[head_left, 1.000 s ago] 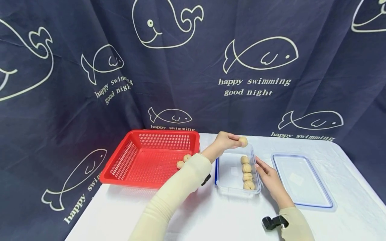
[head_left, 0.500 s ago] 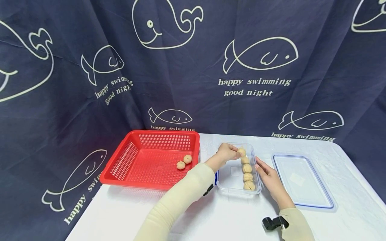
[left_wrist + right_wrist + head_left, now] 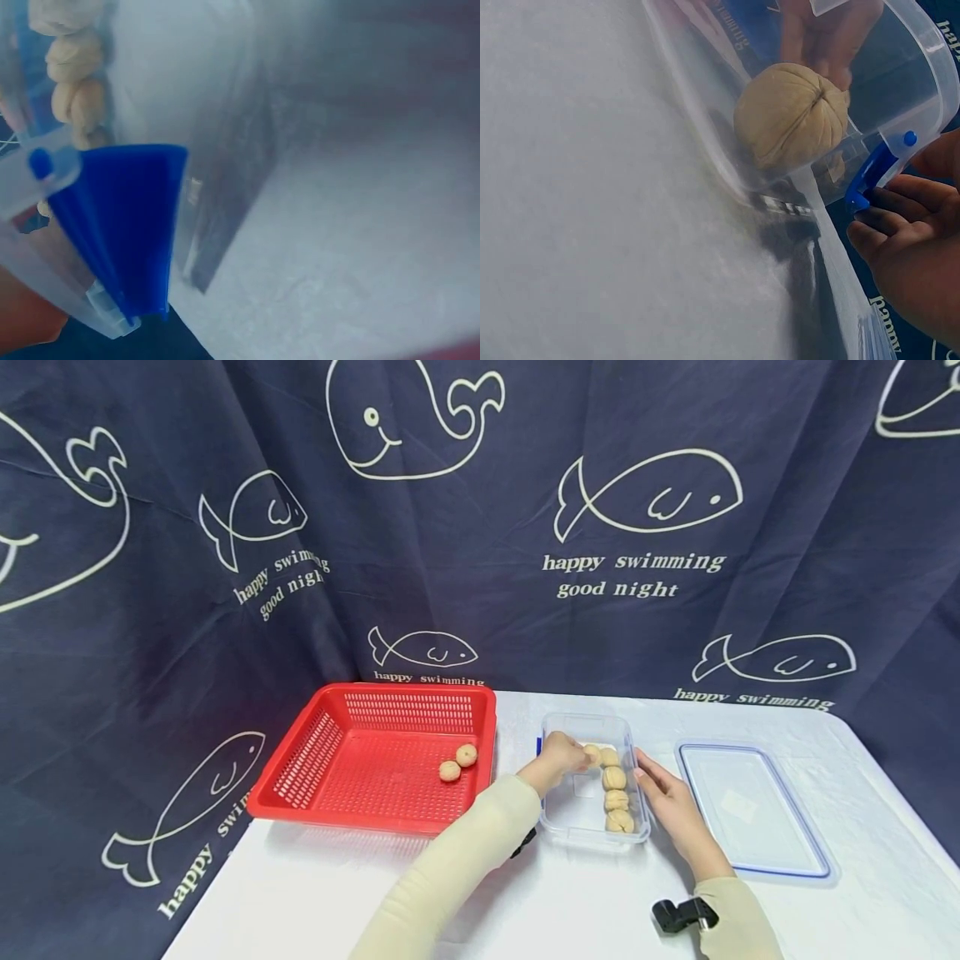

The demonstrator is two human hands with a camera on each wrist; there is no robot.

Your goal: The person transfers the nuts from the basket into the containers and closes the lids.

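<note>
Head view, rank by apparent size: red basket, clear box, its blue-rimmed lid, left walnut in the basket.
1. Red basket
2. Clear box and blue-rimmed lid: too close to rank, and the lid lies slanted
3. Left walnut

Noted from here: navy-blue fabric curtain (image 3: pixel 480 552), printed in white beneath a line-drawn white fish (image 3: pixel 651 492): "happy swimming / good night". Legend repeats; two lower copies show only "happy swimming".
</note>
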